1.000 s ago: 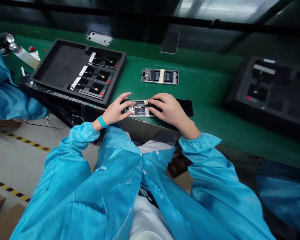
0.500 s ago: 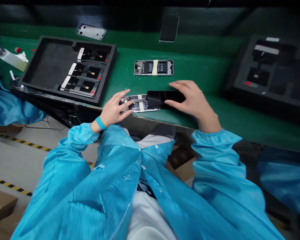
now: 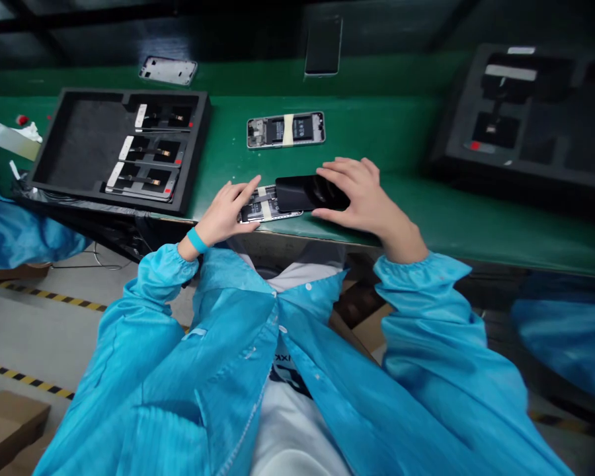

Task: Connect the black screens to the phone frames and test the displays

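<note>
My left hand [image 3: 227,213] grips the left end of an opened phone frame [image 3: 272,215], its thumb on the near edge and its fingers on the far side. A battery and pale tape strips show inside the frame. My right hand [image 3: 354,195] holds a black phone screen [image 3: 295,193] by its right part, between the thumb in front and the fingers behind. That screen overlaps the right part of the frame, glossy face up. Whether the two touch I cannot tell.
Beyond lies another opened phone [image 3: 305,129] with tape across its battery. A black foam tray [image 3: 86,149] with several screens sits left, another dark tray [image 3: 540,125] right. Farther back are a pale phone housing [image 3: 167,70] and a dark phone [image 3: 323,46]. A neighbour's blue sleeve [image 3: 27,221] shows left.
My left fingers, spread over the frame before, are drawn back to its left end and edges. My right hand still holds the screen above the frame. The whole view has shifted slightly.
</note>
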Tool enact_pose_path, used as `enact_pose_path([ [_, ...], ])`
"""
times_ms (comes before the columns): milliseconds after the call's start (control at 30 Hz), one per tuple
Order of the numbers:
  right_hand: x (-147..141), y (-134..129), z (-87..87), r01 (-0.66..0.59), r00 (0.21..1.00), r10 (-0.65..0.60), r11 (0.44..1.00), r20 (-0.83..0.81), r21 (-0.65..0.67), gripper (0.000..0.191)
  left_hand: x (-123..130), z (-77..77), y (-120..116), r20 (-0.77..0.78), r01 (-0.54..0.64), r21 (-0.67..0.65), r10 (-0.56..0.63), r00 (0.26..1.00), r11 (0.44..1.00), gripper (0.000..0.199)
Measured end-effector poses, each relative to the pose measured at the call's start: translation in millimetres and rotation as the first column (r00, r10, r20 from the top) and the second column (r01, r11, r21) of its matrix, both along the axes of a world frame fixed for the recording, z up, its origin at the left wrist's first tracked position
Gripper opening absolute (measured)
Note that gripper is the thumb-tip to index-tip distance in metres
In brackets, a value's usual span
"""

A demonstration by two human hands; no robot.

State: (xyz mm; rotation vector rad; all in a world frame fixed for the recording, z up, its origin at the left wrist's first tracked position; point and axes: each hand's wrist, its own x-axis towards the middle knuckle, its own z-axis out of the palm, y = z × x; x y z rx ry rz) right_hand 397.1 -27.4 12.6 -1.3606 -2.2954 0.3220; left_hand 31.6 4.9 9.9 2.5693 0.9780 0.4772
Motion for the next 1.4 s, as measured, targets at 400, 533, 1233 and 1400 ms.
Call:
enact_pose_path([
  [400, -19.5, -22.0, -8.7, -0.012, 0.998, 0.005, 0.994, 0.066, 0.112, 0.078, -3.0, 7.7, -2.0, -0.056, -0.016, -0.020, 0.015, 0.998, 1.000, 0.091],
  [533, -21.7, -27.1, -10.3, 0.014, 0.996, -0.025, 0.990, 0.080, 0.139, 0.076, -4.0, 7.7, -2.7, -0.046, -0.007, -0.001, 0.007, 0.999, 1.000, 0.088],
  [1233, -14.0, -30.9, -10.5, 0.164, 0.981, -0.171, 0.984, 0.096, 0.072, 0.087, -7.3, 2.7, 2.2, 0.092, 0.067, 0.025, -0.069, 0.993, 0.997, 0.089],
  [1400, -15.8, -32.4, -10.4, 0.184, 0.978, -0.191, 0.979, 0.083, 0.088, 0.087, -29.3, 8.3, -7.3, 0.107, -0.004, 0.121, -0.009, 0.994, 0.993, 0.080],
])
